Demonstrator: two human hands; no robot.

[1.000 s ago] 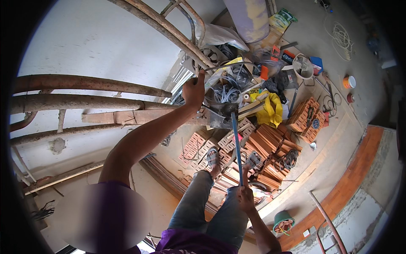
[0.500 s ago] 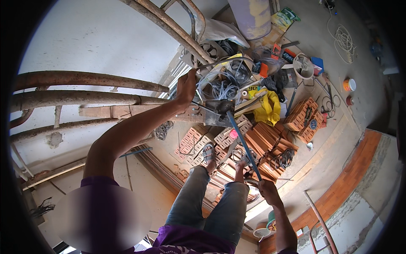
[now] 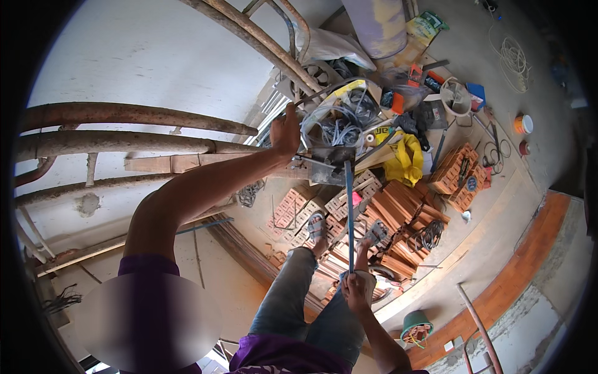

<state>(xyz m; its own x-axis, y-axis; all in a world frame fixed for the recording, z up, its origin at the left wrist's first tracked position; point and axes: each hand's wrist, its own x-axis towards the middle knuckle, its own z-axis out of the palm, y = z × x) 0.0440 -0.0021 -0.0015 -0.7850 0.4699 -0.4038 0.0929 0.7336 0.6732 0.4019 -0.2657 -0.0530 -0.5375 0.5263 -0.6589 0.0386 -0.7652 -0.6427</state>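
A long blue bar runs from a dark metal plate down toward me. My right hand is wrapped around its near end, in front of my thighs. The plate sits at the end of a wooden plank, with small metal pins beside it. My left hand is closed at the plate's left, above the plank. A thin dark rod comes out at its fingertips and curves away to the right; the fingers' far side is hidden.
Rusty scaffold pipes stand at the left. Hollow bricks and long reddish tiles lie around my feet. Beyond the plate are coiled clear hose, a yellow bag and a white bucket. A green bucket stands at the lower right.
My right hand has swung the blue bar's near end leftward, so it now points almost straight at me. My left hand stays beside the plate. The whole view has shifted slightly.
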